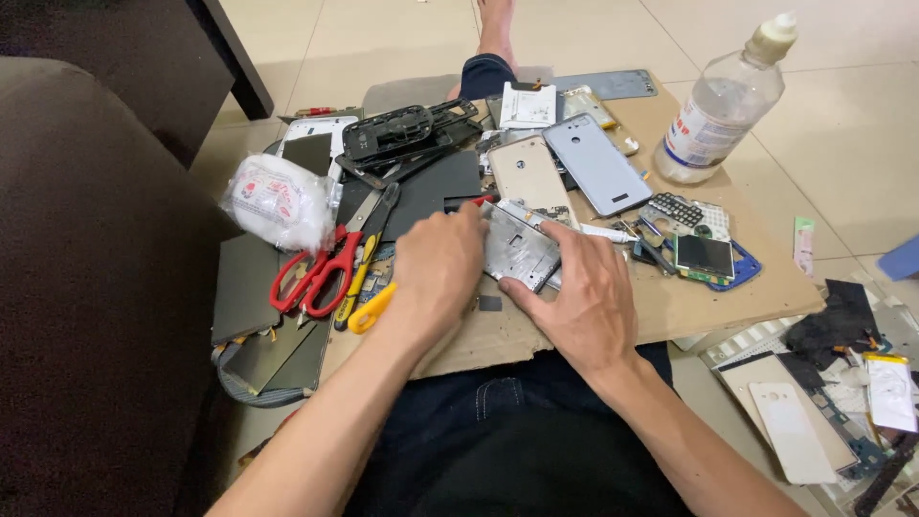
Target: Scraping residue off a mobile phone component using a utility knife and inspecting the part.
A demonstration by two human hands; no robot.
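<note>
A silver metal phone frame [517, 251] lies on a cardboard sheet [708, 306] across my lap. My right hand [584, 297] grips its right and near edge, fingers curled over it. My left hand [436, 268] rests on the frame's left edge, fingertips pressing at its top left corner next to a small red part. Red-handled scissors [321, 273] and a yellow-handled tool [369, 308] lie just left of my left hand.
Phone back covers, one gold [526, 174] and one grey [598, 163], lie beyond the frame. A clear plastic bottle [718, 110] stands at the far right. A white wrapped bundle [278, 201] sits left, a circuit board with keypad [704, 251] right. More phone parts lie on the floor [823, 412].
</note>
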